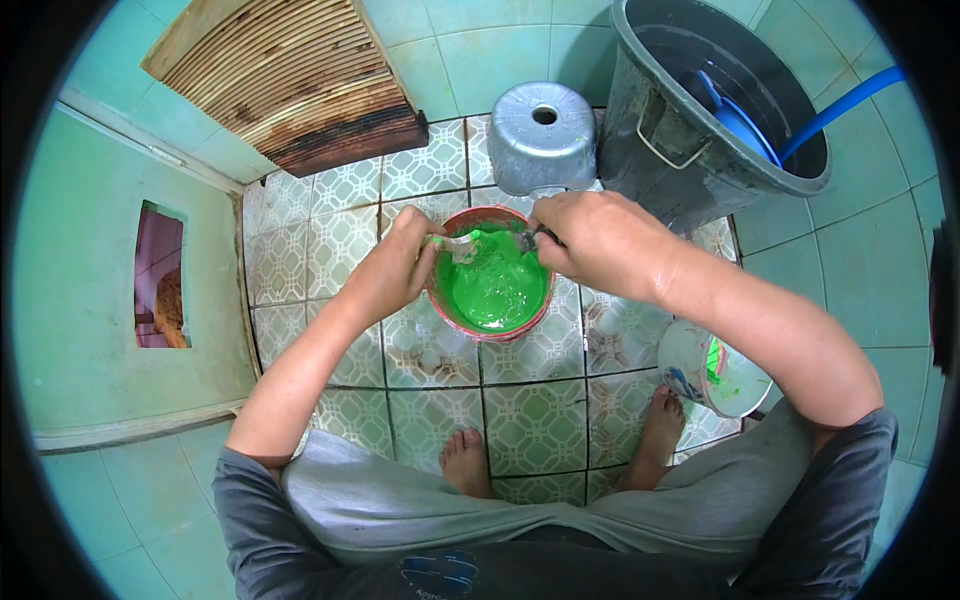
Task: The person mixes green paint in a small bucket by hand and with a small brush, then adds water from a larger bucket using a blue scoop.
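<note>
A round red-rimmed bucket (543, 312) on the tiled floor holds thick, glossy green paint (495, 290). At its left rim, my left hand (398, 262) is closed on a pale, flat scraper-like piece (462, 247), smeared with green and reaching in over the paint. My right hand (592, 236) grips a small dark tool (528, 241) at the bucket's right rim. Its end, also marked with green, points inward toward the pale piece. Whether the two pieces touch is too small to tell, and the fingers hide most of what each hand holds.
A grey stool (543, 140) stands behind the bucket, beside a large dark bin (655, 150) holding a blue dipper (740, 125) and a blue hose (845, 112). A ribbed wooden board (290, 80) leans at the back left. Near my right foot lies a white tub (740, 385) with green smears.
</note>
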`<state>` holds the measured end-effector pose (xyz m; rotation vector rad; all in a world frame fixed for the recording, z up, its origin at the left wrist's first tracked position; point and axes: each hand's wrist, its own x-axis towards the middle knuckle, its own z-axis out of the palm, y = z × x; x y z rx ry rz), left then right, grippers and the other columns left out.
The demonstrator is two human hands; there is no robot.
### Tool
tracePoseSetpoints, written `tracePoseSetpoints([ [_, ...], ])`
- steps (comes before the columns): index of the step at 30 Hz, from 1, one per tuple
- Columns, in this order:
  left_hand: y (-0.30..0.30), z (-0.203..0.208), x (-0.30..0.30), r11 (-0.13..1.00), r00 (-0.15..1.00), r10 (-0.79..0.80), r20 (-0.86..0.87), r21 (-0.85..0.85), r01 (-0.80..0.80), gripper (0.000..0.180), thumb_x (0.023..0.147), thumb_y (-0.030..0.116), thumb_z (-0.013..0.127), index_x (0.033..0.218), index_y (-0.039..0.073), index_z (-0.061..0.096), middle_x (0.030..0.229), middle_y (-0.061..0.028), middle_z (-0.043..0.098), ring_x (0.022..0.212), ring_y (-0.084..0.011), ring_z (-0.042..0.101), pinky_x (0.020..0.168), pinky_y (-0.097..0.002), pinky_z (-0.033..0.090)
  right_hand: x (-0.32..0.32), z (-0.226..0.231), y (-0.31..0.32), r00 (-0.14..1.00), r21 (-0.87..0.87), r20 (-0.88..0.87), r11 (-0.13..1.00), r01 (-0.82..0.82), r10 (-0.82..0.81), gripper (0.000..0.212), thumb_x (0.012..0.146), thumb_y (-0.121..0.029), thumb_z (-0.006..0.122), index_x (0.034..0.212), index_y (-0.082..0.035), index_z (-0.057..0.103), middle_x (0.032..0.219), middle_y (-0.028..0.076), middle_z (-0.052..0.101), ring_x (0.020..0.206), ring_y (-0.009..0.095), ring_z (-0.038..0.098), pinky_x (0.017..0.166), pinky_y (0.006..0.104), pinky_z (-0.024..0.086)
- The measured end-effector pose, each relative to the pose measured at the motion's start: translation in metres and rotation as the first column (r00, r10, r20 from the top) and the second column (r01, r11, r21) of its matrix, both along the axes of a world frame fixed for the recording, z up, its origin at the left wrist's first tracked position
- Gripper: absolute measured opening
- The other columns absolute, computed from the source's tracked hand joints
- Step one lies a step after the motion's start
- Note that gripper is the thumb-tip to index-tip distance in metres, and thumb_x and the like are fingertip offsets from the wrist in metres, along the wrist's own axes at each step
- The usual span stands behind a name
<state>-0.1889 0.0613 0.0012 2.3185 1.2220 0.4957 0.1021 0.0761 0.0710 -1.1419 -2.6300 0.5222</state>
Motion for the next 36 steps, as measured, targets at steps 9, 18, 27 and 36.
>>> tracePoseSetpoints([
  [9, -0.003, -0.005, 0.007, 0.971, 0.969, 0.226, 0.098, -0.101, -0.217, 0.016, 0.099, 0.006, 0.053, 0.112, -0.002, 0.055, 0.107, -0.0171, 0.054, 0.095, -0.0284, 0.061, 0.083, -0.0368, 0.050, -0.019, -0.022, -0.011, 0.964, -0.190, -0.057, 0.950, 0.246, -0.261, 0.025, 0.087, -0.019, 0.058, 0.086, 0.005, 0.065, 0.084, 0.029, 0.067, 0.085, 0.044, 0.067, 0.080, 0.0506, 0.053],
  [18, -0.005, -0.008, 0.011, 0.935, 0.932, 0.341, 0.123, -0.147, -0.323, 0.019, 0.098, 0.013, 0.052, 0.107, -0.005, 0.055, 0.105, -0.0224, 0.057, 0.098, -0.0381, 0.060, 0.088, -0.0428, 0.048, -0.018, -0.003, -0.015, 0.939, -0.242, -0.073, 0.919, 0.310, -0.336, 0.028, 0.088, -0.020, 0.058, 0.092, 0.006, 0.066, 0.089, 0.030, 0.067, 0.090, 0.043, 0.067, 0.085, 0.0501, 0.052],
  [27, -0.006, -0.010, 0.006, 0.929, 0.921, 0.367, 0.130, -0.102, -0.356, 0.020, 0.097, 0.011, 0.052, 0.105, -0.007, 0.054, 0.105, -0.0247, 0.056, 0.098, -0.0397, 0.060, 0.088, -0.0439, 0.048, -0.018, -0.001, -0.016, 0.938, -0.290, -0.053, 0.904, 0.314, -0.342, 0.029, 0.089, -0.023, 0.059, 0.092, 0.006, 0.065, 0.092, 0.030, 0.067, 0.091, 0.045, 0.067, 0.085, 0.0498, 0.052],
  [36, -0.007, -0.004, 0.010, 0.931, 0.917, 0.363, 0.166, -0.117, -0.347, 0.020, 0.096, 0.010, 0.051, 0.105, -0.007, 0.054, 0.105, -0.0254, 0.057, 0.100, -0.0410, 0.059, 0.090, -0.0444, 0.047, -0.013, -0.021, -0.007, 0.950, -0.299, 0.023, 0.905, 0.303, -0.311, 0.031, 0.090, -0.024, 0.057, 0.098, 0.006, 0.065, 0.095, 0.030, 0.068, 0.095, 0.044, 0.066, 0.088, 0.0497, 0.052],
])
